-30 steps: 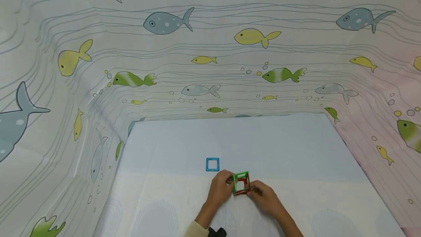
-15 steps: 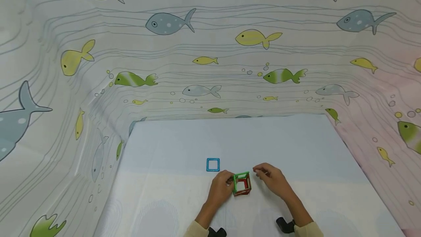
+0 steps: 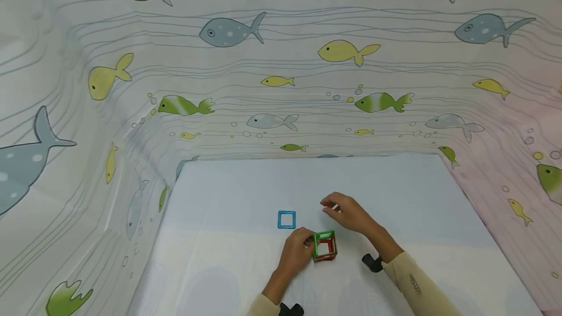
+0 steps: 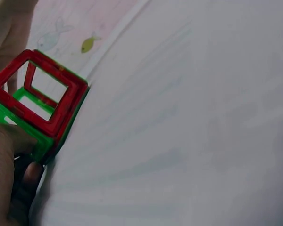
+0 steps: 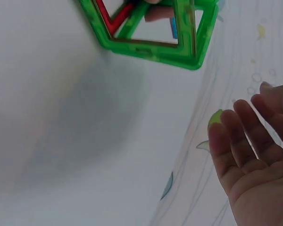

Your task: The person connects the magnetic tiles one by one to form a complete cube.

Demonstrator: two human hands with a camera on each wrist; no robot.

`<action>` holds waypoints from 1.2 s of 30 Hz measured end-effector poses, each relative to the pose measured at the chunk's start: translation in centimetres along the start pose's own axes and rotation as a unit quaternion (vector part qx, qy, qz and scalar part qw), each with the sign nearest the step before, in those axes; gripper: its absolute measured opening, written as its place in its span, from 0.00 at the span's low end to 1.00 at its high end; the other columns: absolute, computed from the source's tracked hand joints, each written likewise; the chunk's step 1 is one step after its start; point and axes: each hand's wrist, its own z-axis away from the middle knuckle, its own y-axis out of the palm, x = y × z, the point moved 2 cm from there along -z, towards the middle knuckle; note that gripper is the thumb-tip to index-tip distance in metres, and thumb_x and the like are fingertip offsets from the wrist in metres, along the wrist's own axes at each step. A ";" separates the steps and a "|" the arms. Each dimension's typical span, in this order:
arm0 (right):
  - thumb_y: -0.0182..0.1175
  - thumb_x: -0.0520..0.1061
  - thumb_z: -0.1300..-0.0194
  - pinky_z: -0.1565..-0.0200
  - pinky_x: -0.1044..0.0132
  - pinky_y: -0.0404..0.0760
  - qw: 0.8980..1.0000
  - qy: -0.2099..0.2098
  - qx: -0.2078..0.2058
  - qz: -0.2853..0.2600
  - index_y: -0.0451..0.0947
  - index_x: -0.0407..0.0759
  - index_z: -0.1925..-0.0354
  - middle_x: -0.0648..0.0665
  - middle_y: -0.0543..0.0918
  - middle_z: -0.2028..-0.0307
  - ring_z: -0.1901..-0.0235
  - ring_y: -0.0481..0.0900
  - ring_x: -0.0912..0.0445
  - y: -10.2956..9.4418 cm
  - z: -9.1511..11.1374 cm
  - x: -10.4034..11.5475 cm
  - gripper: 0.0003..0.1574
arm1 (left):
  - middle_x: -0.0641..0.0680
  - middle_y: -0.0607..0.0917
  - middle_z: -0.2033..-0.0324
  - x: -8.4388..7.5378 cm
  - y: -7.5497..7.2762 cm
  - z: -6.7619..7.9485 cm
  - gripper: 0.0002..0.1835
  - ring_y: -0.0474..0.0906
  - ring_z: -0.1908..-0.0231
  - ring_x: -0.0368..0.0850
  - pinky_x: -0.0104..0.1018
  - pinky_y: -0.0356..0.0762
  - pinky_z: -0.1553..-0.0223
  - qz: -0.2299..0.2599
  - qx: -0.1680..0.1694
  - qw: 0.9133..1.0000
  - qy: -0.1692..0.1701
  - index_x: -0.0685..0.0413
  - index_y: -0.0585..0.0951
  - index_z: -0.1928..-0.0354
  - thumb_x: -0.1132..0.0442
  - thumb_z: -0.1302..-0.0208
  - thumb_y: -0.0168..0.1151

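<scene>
My left hand [image 3: 295, 255] pinches the left side of a small cube [image 3: 325, 258] built from red and green square magnetic tile frames, low over the white table. In the left wrist view, thumb and fingers grip a green edge of the cube [image 4: 49, 127], with red frames facing the camera. Beyond the cube, my right hand [image 3: 349, 213] hovers with relaxed, slightly bent fingers and holds nothing. Its palm and spread fingers show in the right wrist view, apart from the green frame [image 5: 151, 52]. A blue square magnetic tile [image 3: 279, 220] lies flat, left of the right fingertips.
The white table [image 3: 228, 189] has faint printed shapes near its front. A fish-patterned sheet [image 3: 237, 77] hangs behind it and along both sides. Black wrist-worn devices [image 3: 372, 263] sit by each sleeve.
My right hand has let go of the cube's right side and moved up and left over the table, towards the blue tile. My left hand has kept its grip on the cube.
</scene>
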 end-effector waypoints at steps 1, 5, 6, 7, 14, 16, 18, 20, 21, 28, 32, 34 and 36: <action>0.62 0.41 0.31 0.55 0.60 0.85 1.000 -0.002 0.008 0.005 0.80 0.42 0.49 0.44 0.85 0.54 0.55 0.83 0.53 -0.1 -0.4 0.1 0.13 | 0.44 0.84 0.68 0.0 0.0 0.0 0.05 0.77 0.67 0.30 0.20 0.77 0.66 0.002 0.002 1.000 0.000 0.51 0.86 0.62 0.65 0.39 0.70; 0.63 0.42 0.32 0.53 0.59 0.84 0.999 0.005 0.043 0.022 0.80 0.43 0.49 0.42 0.84 0.53 0.52 0.82 0.52 -0.1 -2.1 0.4 0.13 | 0.44 0.84 0.68 0.0 0.0 0.0 0.04 0.77 0.67 0.29 0.19 0.77 0.66 0.001 0.003 1.000 0.004 0.51 0.86 0.62 0.65 0.39 0.70; 0.63 0.42 0.32 0.53 0.60 0.84 0.998 0.006 0.052 0.025 0.80 0.43 0.48 0.42 0.84 0.52 0.52 0.82 0.51 -0.1 -2.5 0.5 0.14 | 0.44 0.84 0.68 0.0 0.0 0.0 0.04 0.77 0.67 0.29 0.19 0.77 0.66 -0.001 0.003 1.000 0.004 0.51 0.86 0.62 0.65 0.39 0.70; 0.63 0.42 0.32 0.53 0.61 0.84 0.998 0.007 0.061 0.029 0.80 0.44 0.48 0.42 0.84 0.52 0.51 0.82 0.51 0.0 -2.9 0.6 0.14 | 0.44 0.84 0.68 0.1 0.0 0.0 0.04 0.77 0.67 0.29 0.19 0.77 0.66 -0.003 0.002 1.000 0.004 0.51 0.86 0.62 0.65 0.39 0.70; 0.64 0.41 0.33 0.52 0.62 0.84 0.990 -0.030 0.132 0.040 0.80 0.40 0.47 0.43 0.84 0.52 0.50 0.82 0.46 1.4 -5.7 1.6 0.16 | 0.44 0.83 0.68 0.0 -0.2 0.0 0.04 0.76 0.67 0.29 0.19 0.77 0.66 0.001 0.001 1.000 0.004 0.51 0.86 0.63 0.65 0.39 0.70; 0.64 0.41 0.32 0.51 0.61 0.84 0.987 -0.039 0.150 0.045 0.80 0.40 0.46 0.41 0.84 0.51 0.49 0.82 0.46 2.0 -6.3 1.8 0.17 | 0.44 0.83 0.68 0.0 -0.2 0.0 0.04 0.76 0.67 0.29 0.19 0.77 0.66 0.005 0.002 1.000 0.006 0.51 0.86 0.63 0.65 0.39 0.70; 0.64 0.41 0.32 0.50 0.61 0.83 0.984 -0.045 0.165 0.052 0.80 0.40 0.46 0.40 0.84 0.50 0.48 0.82 0.46 2.5 -6.9 1.9 0.17 | 0.44 0.83 0.68 0.0 -0.2 0.1 0.04 0.76 0.67 0.28 0.19 0.77 0.66 0.008 0.004 1.000 0.007 0.51 0.86 0.62 0.65 0.39 0.70; 0.64 0.42 0.32 0.49 0.60 0.83 0.981 -0.047 0.177 0.060 0.80 0.39 0.45 0.40 0.84 0.50 0.48 0.82 0.46 2.9 -7.4 2.2 0.18 | 0.43 0.83 0.68 0.0 -0.2 0.0 0.04 0.76 0.67 0.28 0.19 0.77 0.66 0.007 0.006 1.000 0.009 0.50 0.86 0.62 0.64 0.38 0.70; 0.64 0.41 0.32 0.49 0.59 0.83 0.980 -0.048 0.183 0.062 0.79 0.39 0.45 0.39 0.83 0.49 0.48 0.82 0.46 3.1 -7.6 2.4 0.18 | 0.43 0.83 0.68 0.0 -0.2 0.0 0.04 0.76 0.67 0.28 0.19 0.77 0.66 0.006 0.007 1.000 0.009 0.50 0.86 0.62 0.64 0.38 0.70; 0.63 0.40 0.32 0.48 0.59 0.82 0.971 -0.063 0.213 0.088 0.79 0.38 0.45 0.40 0.83 0.47 0.49 0.82 0.49 4.2 -8.9 3.5 0.18 | 0.43 0.83 0.68 0.1 -0.4 0.0 0.04 0.76 0.67 0.29 0.19 0.76 0.66 0.000 0.004 1.000 0.008 0.50 0.86 0.61 0.64 0.38 0.69; 0.64 0.41 0.32 0.47 0.61 0.81 0.966 -0.067 0.227 0.108 0.80 0.40 0.45 0.43 0.83 0.48 0.49 0.81 0.53 4.6 -9.4 4.0 0.18 | 0.43 0.83 0.68 0.2 -0.3 0.1 0.05 0.76 0.66 0.29 0.19 0.76 0.66 0.000 0.002 1.000 0.009 0.50 0.86 0.61 0.65 0.39 0.69; 0.64 0.41 0.33 0.47 0.62 0.81 0.963 -0.068 0.234 0.117 0.80 0.40 0.45 0.44 0.83 0.49 0.49 0.80 0.54 4.7 -9.5 4.1 0.18 | 0.43 0.83 0.68 0.2 -0.2 0.1 0.04 0.76 0.66 0.29 0.19 0.76 0.66 0.003 0.003 1.000 0.009 0.50 0.86 0.61 0.65 0.38 0.69; 0.65 0.41 0.33 0.47 0.61 0.81 0.961 -0.070 0.239 0.119 0.80 0.40 0.46 0.44 0.83 0.50 0.49 0.80 0.54 4.9 -9.7 4.3 0.18 | 0.43 0.83 0.68 0.2 -0.2 0.2 0.04 0.75 0.66 0.28 0.19 0.76 0.66 0.006 0.003 1.000 0.008 0.50 0.86 0.61 0.65 0.38 0.69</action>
